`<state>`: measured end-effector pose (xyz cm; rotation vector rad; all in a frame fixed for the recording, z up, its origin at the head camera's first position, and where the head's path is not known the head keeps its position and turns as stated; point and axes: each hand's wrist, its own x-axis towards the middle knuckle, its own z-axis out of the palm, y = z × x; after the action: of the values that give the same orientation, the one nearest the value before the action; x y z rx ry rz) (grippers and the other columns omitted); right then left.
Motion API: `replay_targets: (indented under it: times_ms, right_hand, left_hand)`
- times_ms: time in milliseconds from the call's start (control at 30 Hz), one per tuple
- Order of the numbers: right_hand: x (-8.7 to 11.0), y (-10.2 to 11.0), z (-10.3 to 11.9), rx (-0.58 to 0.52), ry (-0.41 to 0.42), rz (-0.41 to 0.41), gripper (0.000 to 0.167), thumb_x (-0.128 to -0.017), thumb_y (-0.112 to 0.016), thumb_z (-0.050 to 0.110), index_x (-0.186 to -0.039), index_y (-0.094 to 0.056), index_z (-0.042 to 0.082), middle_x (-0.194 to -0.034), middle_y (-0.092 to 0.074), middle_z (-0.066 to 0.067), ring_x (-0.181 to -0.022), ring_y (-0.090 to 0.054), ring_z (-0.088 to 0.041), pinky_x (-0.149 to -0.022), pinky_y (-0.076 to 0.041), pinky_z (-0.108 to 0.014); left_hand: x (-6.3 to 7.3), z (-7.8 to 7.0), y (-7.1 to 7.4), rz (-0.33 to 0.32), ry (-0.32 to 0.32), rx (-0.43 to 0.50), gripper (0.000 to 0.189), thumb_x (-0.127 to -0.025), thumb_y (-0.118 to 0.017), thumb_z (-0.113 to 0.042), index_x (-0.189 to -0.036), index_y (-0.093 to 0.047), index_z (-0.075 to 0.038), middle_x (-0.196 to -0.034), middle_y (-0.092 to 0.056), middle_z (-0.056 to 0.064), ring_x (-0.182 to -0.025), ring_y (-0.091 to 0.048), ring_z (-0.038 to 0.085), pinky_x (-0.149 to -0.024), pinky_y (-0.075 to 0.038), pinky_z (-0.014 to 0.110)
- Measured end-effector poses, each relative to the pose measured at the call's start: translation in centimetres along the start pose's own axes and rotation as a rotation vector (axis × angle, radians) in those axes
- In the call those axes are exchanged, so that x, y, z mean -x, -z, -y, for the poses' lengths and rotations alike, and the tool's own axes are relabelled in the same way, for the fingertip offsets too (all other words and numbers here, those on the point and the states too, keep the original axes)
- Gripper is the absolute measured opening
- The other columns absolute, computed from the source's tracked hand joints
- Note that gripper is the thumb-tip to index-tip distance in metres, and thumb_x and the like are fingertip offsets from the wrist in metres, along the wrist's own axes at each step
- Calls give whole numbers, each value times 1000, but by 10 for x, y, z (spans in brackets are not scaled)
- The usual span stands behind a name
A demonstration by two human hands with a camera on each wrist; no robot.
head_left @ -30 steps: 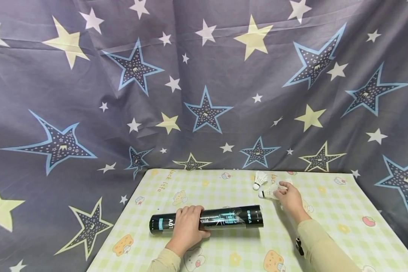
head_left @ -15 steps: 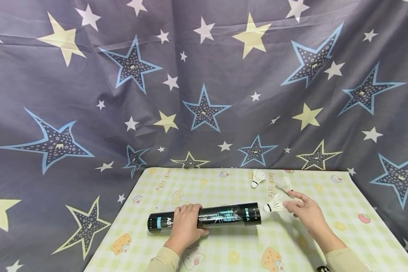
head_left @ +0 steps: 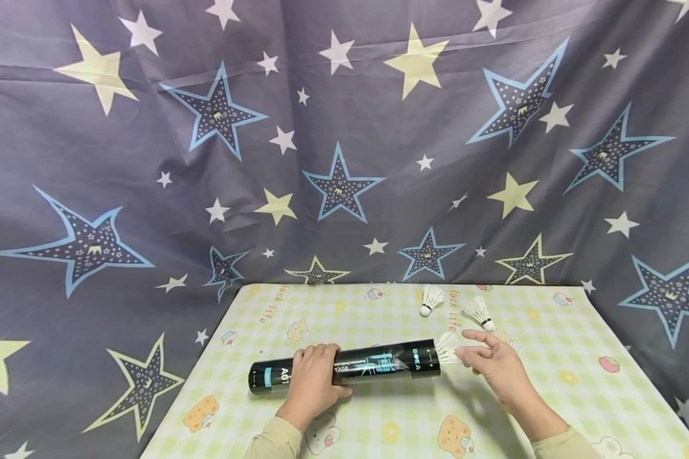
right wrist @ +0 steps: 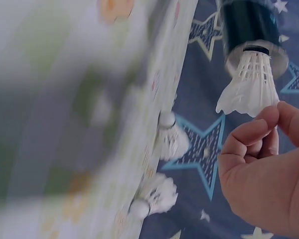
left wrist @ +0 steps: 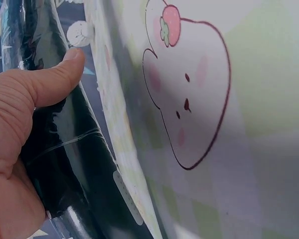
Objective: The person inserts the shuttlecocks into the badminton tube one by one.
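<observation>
My left hand [head_left: 314, 382] grips a black shuttlecock tube [head_left: 379, 362] that lies sideways, its open end facing right. In the left wrist view the thumb lies along the dark tube [left wrist: 65, 134]. With thumb and finger, my right hand [head_left: 496, 366] pinches the feather skirt of a white shuttlecock [head_left: 446, 349] at the tube's mouth. The right wrist view shows this shuttlecock [right wrist: 251, 87] with its cork end inside the tube's rim and its feathers sticking out. Two more shuttlecocks lie behind on the table, one [head_left: 431, 300] farther left, the other [head_left: 479, 313] nearer my right hand.
A green checked cloth [head_left: 551, 382] with cartoon prints covers the table. Behind and to the sides hangs a dark curtain [head_left: 356, 115] with stars, meeting the table's back edge.
My right hand picked a shuttlecock up from the table, brought it left and put its cork end into the tube's mouth. Another shuttlecock beside it shifted right. My left hand kept its grip.
</observation>
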<state>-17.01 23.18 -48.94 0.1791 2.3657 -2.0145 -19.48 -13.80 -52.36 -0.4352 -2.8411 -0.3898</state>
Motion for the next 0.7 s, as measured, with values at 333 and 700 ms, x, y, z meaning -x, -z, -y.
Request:
replay_targets:
  times_ms: [333,700]
  right_hand:
    - [10,-35,3,-57,38,50,49,-107,-67,22,-148,-54,-1,-95,-75,6,-80,-60,-6,-75,-50,-22]
    - [16,-52,6,-85,89,48,73,-94,-81,9,-156,-42,5,-96,-79,0,-80,-58,-6,-71,-49,-20]
  left_hand:
    - [-2,-3,-1,-48,2,-4,86,-62,-103,-49,-131,-66,-14,-122,-74,9,-110,-66,31,-98,-46,52]
    - [-2,-8,-1,-52,-1,31,87,-62,-103,-49,-132,-66,-14,-125,-74,9,-113,-65,32,-102,-45,53]
